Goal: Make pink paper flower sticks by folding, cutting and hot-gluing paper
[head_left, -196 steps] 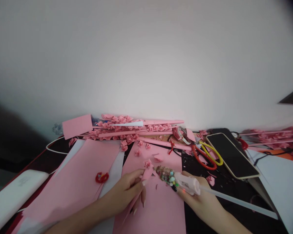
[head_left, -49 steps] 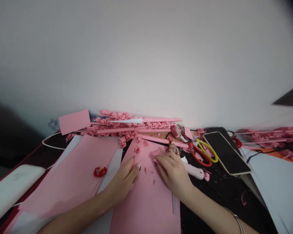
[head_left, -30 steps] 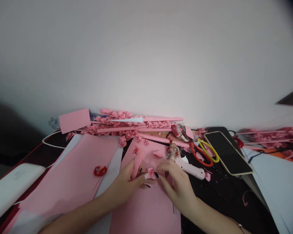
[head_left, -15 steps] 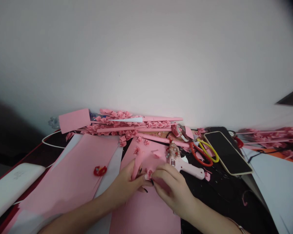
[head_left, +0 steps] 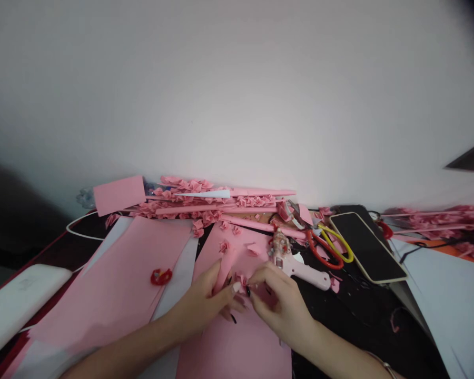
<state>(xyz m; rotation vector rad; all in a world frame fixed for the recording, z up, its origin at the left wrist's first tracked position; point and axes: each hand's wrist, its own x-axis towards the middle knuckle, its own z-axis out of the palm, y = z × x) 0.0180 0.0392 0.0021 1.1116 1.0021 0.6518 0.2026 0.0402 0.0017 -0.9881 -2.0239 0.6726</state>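
My left hand (head_left: 205, 295) is closed round a rolled pink paper stick (head_left: 224, 268), which slants up and away from me. A small folded paper flower (head_left: 224, 246) shows at the stick's far end. Just right of the stick, a second pink paper flower (head_left: 242, 282) is between my hands. My right hand (head_left: 282, 305) pinches this flower's right side with thumb and forefinger, and my left thumb touches its left side. Below both hands lies a pink paper sheet (head_left: 237, 347). Whether the second flower touches the stick is hidden by my fingers.
A glue gun (head_left: 308, 275) lies right of my right hand, near red-and-yellow-handled scissors (head_left: 326, 250) and a phone (head_left: 367, 247). Flowered pink sticks (head_left: 197, 210) are heaped along the wall. Pink sheets (head_left: 126, 279), a red clip (head_left: 160, 277) and a white device (head_left: 27, 289) are at left.
My right fingers have shifted slightly on the flower, and the flower has turned a little. The fingers of my left hand have spread a bit lower beneath it. The stick stays in my left hand.
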